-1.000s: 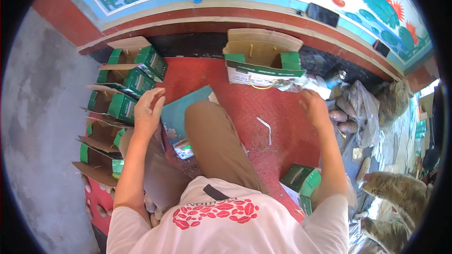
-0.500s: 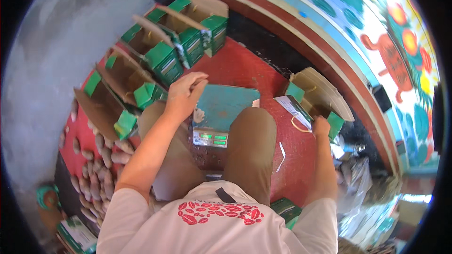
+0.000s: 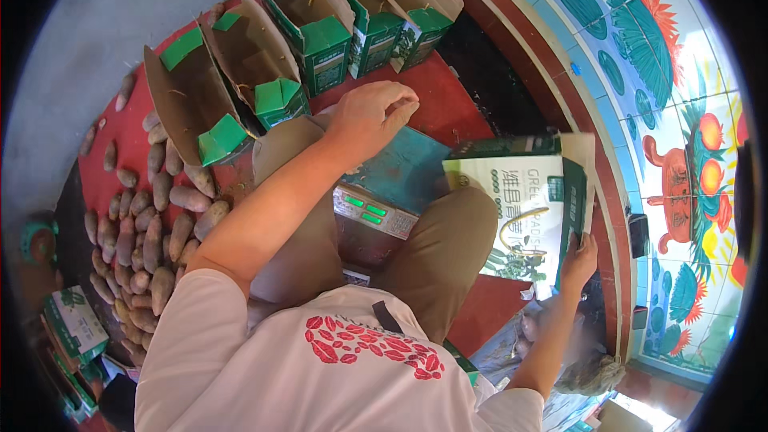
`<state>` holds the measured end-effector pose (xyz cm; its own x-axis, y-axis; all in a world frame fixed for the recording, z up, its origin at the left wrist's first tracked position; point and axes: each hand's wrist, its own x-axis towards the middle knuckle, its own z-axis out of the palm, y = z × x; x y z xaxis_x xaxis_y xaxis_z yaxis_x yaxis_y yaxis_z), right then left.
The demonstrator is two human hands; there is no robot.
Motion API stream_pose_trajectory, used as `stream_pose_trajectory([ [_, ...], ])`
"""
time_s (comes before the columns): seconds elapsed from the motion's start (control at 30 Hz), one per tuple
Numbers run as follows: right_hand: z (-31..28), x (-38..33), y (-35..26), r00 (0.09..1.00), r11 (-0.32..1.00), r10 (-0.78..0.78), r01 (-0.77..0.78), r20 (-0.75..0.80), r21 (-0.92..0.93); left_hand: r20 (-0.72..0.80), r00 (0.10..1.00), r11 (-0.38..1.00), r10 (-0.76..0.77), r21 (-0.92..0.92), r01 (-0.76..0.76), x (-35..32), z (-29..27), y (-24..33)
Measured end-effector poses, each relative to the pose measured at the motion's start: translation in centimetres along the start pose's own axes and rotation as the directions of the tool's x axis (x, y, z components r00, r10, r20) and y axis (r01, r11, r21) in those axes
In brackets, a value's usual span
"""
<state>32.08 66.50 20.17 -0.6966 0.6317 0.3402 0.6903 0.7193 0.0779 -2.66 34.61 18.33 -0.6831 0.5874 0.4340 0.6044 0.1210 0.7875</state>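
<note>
My right hand (image 3: 578,260) has its fingers wrapped round the edge of a white and green carton (image 3: 500,192). This carton is tilted, its printed white side and yellow cord handle facing me, near my right knee. My left hand (image 3: 372,122) hovers over the far left part of a scale (image 3: 404,162), fingers loosely bent, thumb apart, nothing seen in it. The scale has a blue-green platform and a lit green display, and stands between my knees. Several open green cartons (image 3: 320,36) stand in a row beyond my left hand, with brown insides showing.
Many long brown roots like sweet potatoes (image 3: 152,232) lie on the red mat (image 3: 444,100) at the left. More cartons (image 3: 76,324) are stacked at the lower left. A brown ledge (image 3: 552,84) and painted tile wall bound the right. A plastic bag (image 3: 512,344) lies near my right forearm.
The carton at my right hand has come nearer and turned, so its printed side faces me. My left hand stays above the scale. The whole view has swung.
</note>
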Motion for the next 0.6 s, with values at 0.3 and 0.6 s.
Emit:
stream_pose_trajectory([
  [0.3,-0.9,4.3,-13.5,0.857,0.829,-0.512,0.511,-0.06,0.229,-0.07,0.997,1.0,0.009,-0.006,-0.01,-0.1,0.2,-0.5],
  [0.6,0.9,2.3,-22.1,0.703,0.641,-0.71,0.668,-0.037,0.377,-0.207,0.978,0.997,0.009,0.077,0.007,-0.1,-1.1,-1.9],
])
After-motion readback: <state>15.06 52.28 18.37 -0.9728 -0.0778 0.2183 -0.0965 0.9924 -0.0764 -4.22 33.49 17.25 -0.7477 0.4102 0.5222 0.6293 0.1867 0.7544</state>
